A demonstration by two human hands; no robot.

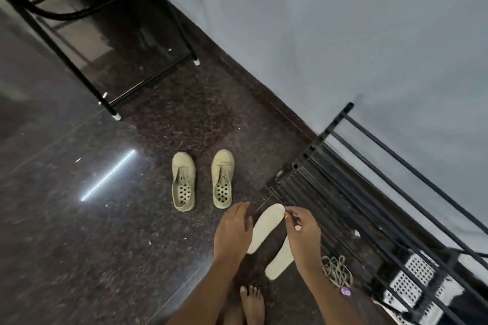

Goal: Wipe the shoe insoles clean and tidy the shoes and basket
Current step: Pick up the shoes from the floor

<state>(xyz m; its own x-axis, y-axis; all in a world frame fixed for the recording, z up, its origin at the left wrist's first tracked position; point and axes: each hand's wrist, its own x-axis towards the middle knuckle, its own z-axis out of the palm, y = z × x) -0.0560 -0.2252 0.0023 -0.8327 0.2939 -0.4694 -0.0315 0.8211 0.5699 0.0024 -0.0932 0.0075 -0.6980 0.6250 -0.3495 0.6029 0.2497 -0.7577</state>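
Two beige shoes, the left one (183,185) and the right one (222,179), stand side by side on the dark floor with their laces out and perforated insides showing. Just below them, a white insole (265,228) sits between my hands. My left hand (232,231) curls around its left edge. My right hand (303,232) pinches its toe end with closed fingers. A second white insole (280,261) lies below my right hand, its top hidden by the wrist. A white perforated basket (420,269) sits at the lower right behind rack bars.
A black metal shoe rack (356,192) runs along the grey wall on the right. Loose beige laces (336,272) lie in a heap beside it, with a small purple thing (345,291) below them. A black metal frame (111,66) stands at the upper left. My bare foot (252,303) is below the insoles.
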